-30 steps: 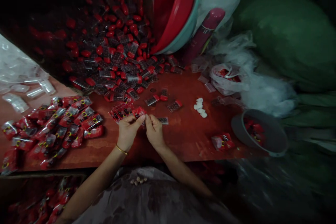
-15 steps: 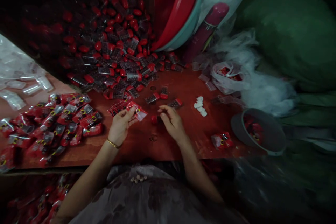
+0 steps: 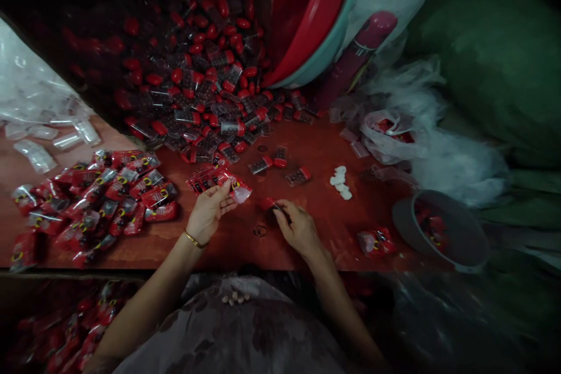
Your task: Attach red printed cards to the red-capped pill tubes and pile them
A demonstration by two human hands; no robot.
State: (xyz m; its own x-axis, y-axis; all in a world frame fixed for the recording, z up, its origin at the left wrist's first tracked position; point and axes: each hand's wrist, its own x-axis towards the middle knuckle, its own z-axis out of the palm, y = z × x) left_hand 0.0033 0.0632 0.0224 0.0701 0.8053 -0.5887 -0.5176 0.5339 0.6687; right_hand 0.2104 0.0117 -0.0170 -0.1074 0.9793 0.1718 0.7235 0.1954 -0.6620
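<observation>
My left hand (image 3: 210,210), with a gold bangle at the wrist, pinches a red printed packet (image 3: 236,186) with a clear end. More flat red packets (image 3: 204,180) lie just behind it. To the right, my right hand (image 3: 298,225) closes its thumb and fingers on a small red-capped container (image 3: 270,204), partly covered by the fingertips. Several clear containers with red caps and dark contents (image 3: 298,176) lie on the table beyond my hands. A small group of white pieces (image 3: 340,182) is right of them.
A large heap of red-capped containers (image 3: 210,82) fills the back left. Filled red packets (image 3: 118,193) are piled at left. A red basin (image 3: 302,17), a purple bottle (image 3: 363,49) and plastic bags stand behind. A grey bucket (image 3: 442,245) sits at the right edge.
My right hand has closed on the red-capped container and lifted it slightly. My left hand still holds the packet. The whole view has shifted a little.
</observation>
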